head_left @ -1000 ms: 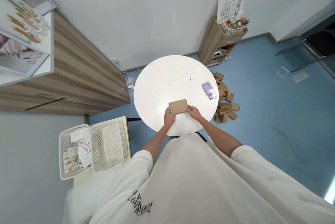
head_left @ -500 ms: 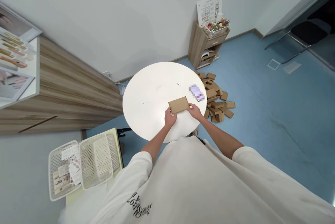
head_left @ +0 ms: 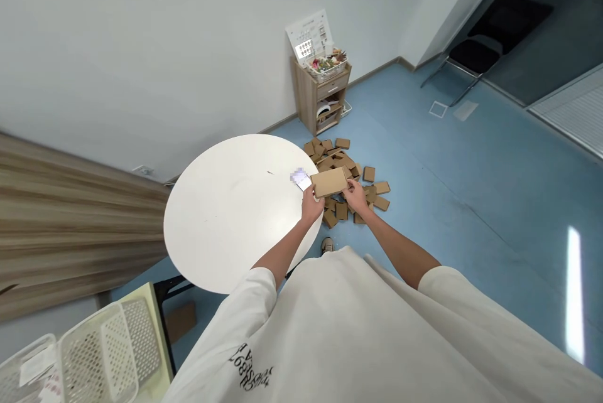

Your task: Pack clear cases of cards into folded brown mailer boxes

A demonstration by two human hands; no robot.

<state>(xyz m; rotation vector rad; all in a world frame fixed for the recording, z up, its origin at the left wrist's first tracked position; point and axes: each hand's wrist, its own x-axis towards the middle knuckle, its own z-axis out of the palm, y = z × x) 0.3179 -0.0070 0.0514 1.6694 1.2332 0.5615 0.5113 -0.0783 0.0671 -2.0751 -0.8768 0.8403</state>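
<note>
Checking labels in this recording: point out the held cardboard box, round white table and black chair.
Held cardboard box (head_left: 329, 182), head view: middle of the face toward the camera.
Round white table (head_left: 235, 202), head view: bare tabletop.
Black chair (head_left: 473, 56), head view: seat.

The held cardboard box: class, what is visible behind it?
Small cardboard boxes heaped on the blue floor and the edge of the white table show around the held box. What lies directly behind it is covered.

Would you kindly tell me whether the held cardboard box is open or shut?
Shut, apparently: the box shows a flat upper face and no raised lid.
</note>
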